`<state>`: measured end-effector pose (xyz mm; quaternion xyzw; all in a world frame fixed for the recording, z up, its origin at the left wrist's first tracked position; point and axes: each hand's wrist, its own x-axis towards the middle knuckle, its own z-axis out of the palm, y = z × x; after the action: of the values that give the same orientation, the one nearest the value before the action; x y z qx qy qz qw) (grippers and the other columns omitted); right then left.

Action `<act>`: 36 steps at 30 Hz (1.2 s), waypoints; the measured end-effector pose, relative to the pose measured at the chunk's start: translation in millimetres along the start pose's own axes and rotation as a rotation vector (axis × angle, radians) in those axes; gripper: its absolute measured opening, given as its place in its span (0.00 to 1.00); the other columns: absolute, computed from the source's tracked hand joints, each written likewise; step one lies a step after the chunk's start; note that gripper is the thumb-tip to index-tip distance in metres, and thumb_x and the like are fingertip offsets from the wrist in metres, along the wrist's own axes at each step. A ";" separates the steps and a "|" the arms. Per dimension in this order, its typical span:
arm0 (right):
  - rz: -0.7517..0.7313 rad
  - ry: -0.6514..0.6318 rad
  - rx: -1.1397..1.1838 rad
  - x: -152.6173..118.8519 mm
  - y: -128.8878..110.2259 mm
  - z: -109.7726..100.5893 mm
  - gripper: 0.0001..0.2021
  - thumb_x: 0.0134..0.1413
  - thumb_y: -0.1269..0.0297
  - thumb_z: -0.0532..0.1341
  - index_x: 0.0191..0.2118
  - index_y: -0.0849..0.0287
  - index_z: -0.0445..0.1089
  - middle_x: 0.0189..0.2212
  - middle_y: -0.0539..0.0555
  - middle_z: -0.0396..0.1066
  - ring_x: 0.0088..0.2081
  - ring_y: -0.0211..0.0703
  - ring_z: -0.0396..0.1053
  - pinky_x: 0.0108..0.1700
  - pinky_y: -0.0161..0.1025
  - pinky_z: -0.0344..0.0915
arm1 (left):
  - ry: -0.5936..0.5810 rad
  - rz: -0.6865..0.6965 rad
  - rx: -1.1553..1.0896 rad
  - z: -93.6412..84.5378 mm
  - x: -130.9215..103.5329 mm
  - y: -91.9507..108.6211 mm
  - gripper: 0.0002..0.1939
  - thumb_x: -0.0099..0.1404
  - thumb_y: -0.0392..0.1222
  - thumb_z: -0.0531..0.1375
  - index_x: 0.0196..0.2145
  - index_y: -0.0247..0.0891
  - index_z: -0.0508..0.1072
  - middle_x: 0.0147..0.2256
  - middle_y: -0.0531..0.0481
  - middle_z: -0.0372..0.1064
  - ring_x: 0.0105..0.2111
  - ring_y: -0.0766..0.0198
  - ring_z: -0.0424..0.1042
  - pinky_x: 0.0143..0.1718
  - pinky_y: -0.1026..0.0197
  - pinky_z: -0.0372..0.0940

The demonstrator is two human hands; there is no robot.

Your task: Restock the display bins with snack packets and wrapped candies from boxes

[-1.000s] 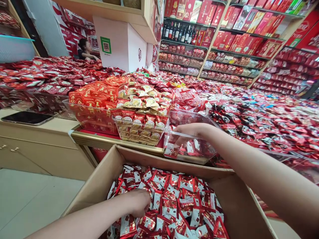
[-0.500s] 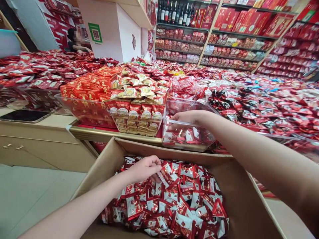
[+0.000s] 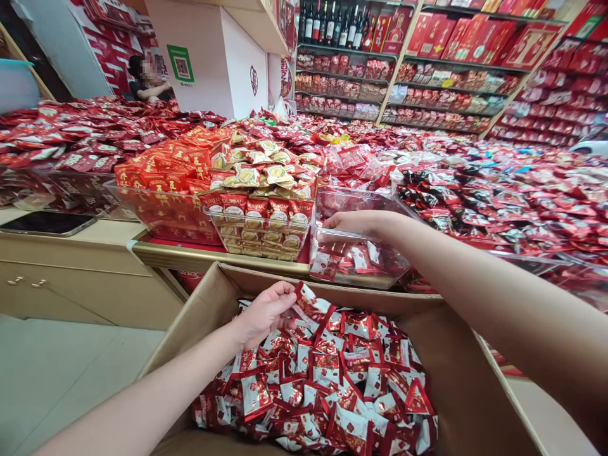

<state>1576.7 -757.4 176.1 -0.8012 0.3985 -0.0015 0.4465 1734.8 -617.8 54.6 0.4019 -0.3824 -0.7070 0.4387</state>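
Between the fingertips of my left hand (image 3: 270,311) is a red and white candy packet (image 3: 313,305), raised just over the box's contents. Below it, an open cardboard box (image 3: 470,373) holds a heap of the same red and white packets (image 3: 351,427). My right hand (image 3: 354,223) reaches into a clear plastic bin (image 3: 361,278) behind the box. Several red and white packets lie low in that bin. The right fingers are partly behind the clear wall, and what they grip, if anything, is hidden.
Left of the bin stand clear bins of durian candy (image 3: 266,209) and orange-red packets (image 3: 166,171). A dark phone (image 3: 47,223) lies on the left counter. Piled candy stretches right, with stocked shelves (image 3: 389,57) behind. A person (image 3: 149,82) is at the back left.
My left hand has moved up and left, lifting a packet off the heap. My right hand is nearly unmoved in the bin. The person at the back has shifted an arm.
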 end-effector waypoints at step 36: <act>-0.672 0.497 -0.663 -63.4 -22.1 126.1 0.13 0.46 0.58 0.55 0.36 0.60 0.62 0.32 0.57 0.64 0.36 0.45 0.60 0.36 0.41 0.58 | -0.296 -0.184 -0.694 13.9 -23.2 21.7 0.31 0.55 0.61 0.43 0.39 0.30 0.66 0.32 0.44 0.69 0.33 0.57 0.68 0.38 0.57 0.56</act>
<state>1592.7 -620.5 138.6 -0.9582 0.1927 -0.2081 0.0366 1735.9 -600.6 84.7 0.1559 -0.1422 -0.8809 0.4236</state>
